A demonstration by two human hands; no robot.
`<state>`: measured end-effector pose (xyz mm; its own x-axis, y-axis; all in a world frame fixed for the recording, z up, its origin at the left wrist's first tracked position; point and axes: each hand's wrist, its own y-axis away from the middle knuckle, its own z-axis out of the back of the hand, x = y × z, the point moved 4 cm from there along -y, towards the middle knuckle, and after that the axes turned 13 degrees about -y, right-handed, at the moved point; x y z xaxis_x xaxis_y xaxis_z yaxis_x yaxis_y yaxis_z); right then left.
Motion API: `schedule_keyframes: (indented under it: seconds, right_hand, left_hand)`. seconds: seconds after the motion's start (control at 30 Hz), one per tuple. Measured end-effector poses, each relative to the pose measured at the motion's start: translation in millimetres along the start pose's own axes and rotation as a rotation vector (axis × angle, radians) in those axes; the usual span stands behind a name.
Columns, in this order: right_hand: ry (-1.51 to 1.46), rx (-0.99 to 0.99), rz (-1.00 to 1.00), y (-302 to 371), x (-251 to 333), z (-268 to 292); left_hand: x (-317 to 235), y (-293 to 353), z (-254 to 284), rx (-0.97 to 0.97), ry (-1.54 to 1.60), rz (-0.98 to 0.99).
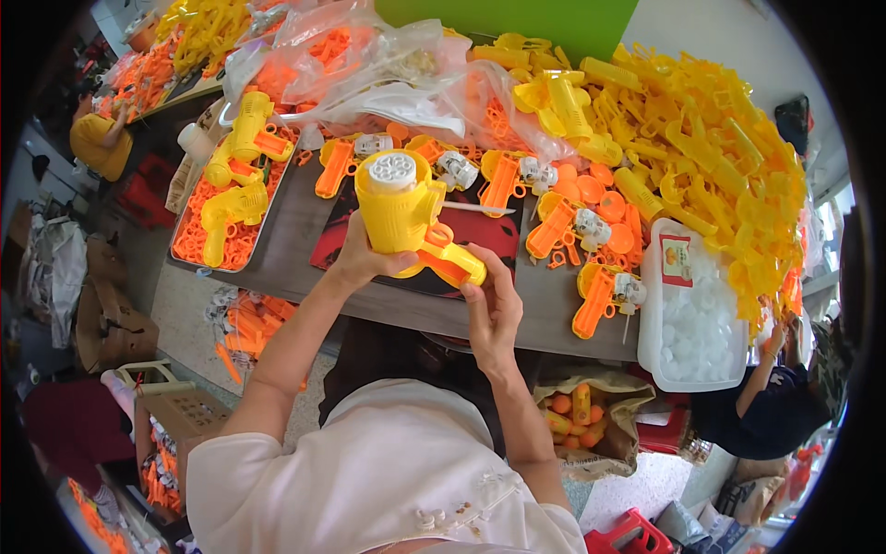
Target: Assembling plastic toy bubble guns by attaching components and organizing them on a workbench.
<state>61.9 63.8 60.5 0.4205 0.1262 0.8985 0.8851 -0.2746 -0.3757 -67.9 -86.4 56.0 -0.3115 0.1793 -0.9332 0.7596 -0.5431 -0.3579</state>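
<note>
I hold a yellow toy bubble gun [392,214] above the table. It has a round white nozzle with holes and an orange strip along its handle. Under its barrel, my left hand [358,257] is closed round the body. My right hand [495,309] pinches the handle's end between thumb and fingers. Behind the gun a thin pale rod [478,209] lies on a dark red and black mat [332,235]. Close by on the table are several half-built orange and yellow gun halves [552,226] with clear and grey inner units attached.
A metal tray [173,242] of orange pieces with yellow guns on top stands left. Yellow shells [683,138] are heaped at right, behind a white tub [651,342] of translucent parts. Plastic bags [406,83] lie at the back. Other people sit nearby; a paper sack [623,434] stands below.
</note>
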Motion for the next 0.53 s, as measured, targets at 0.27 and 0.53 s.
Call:
schedule_keyframes:
  seconds: [0.27, 0.53]
  right_hand:
    - [0.163, 0.034, 0.037, 8.1, -3.6, 6.1]
    - [0.437, 0.063, 0.305, 11.4, -2.6, 4.4]
  left_hand:
    - [-2.8, 4.7, -11.6, 0.022, -0.009, 0.007]
    - [19.8, -5.7, -10.3, 0.297, 0.115, 0.121]
